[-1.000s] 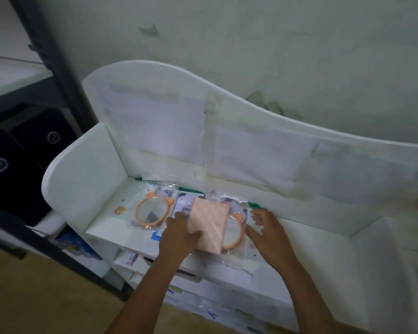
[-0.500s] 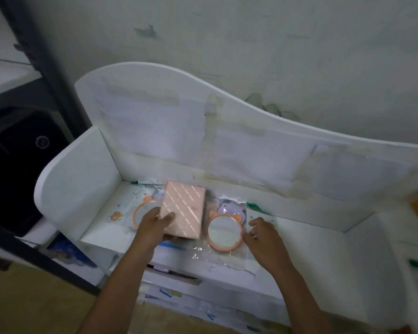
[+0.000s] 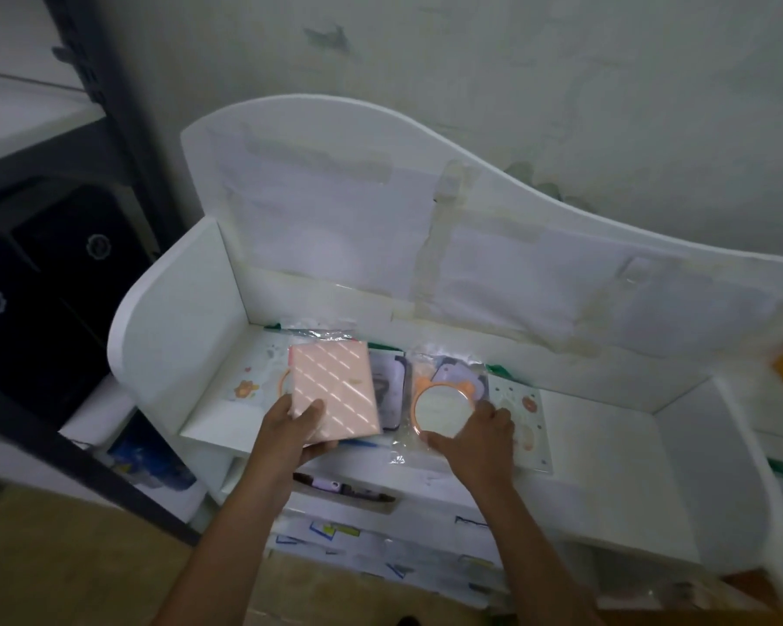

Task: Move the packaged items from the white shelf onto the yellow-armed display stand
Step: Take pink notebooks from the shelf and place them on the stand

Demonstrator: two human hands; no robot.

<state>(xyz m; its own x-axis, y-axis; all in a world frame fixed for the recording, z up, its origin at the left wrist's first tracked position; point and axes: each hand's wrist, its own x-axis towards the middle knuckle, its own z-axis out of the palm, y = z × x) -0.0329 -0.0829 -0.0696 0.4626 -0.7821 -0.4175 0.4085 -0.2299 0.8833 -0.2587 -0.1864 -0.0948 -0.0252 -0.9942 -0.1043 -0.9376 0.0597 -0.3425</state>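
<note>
Meanwhile, at the white shelf's [image 3: 606,426] front edge, left hand [image 3: 290,433] grips a pink striped packet [image 3: 333,393]; right hand [image 3: 480,438] pinches a bagged orange mirror [image 3: 439,408]; gathering underway; carrying both to the unseen stand likely follows.

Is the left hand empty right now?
No, the left hand grips the pink striped package by its near corner, thumb on top, over the white shelf.
</note>
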